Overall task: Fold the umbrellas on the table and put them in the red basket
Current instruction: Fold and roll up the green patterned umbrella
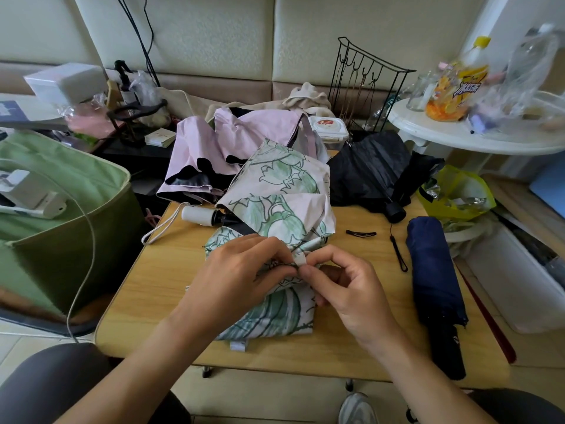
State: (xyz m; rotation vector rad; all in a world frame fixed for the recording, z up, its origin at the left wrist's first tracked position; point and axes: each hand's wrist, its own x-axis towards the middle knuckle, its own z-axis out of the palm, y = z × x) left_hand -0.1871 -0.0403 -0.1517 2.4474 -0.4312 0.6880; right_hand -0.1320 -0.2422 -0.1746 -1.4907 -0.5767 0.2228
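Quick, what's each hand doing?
Left hand: pinching the floral umbrella fabric.
Right hand: pinching the umbrella's white strap tab.

Both forearms reach in from the bottom edge, bare, converging toward the middle; the left hand (244, 270) lies palm down, knuckles up, its fingers curled and their tips pinching at a point just beside the other hand; the right hand (345, 286) is turned with its back to the right, thumb and forefinger pinched together (the remaining fingers curl loosely beneath); the two sets of fingertips meet, nearly touching.
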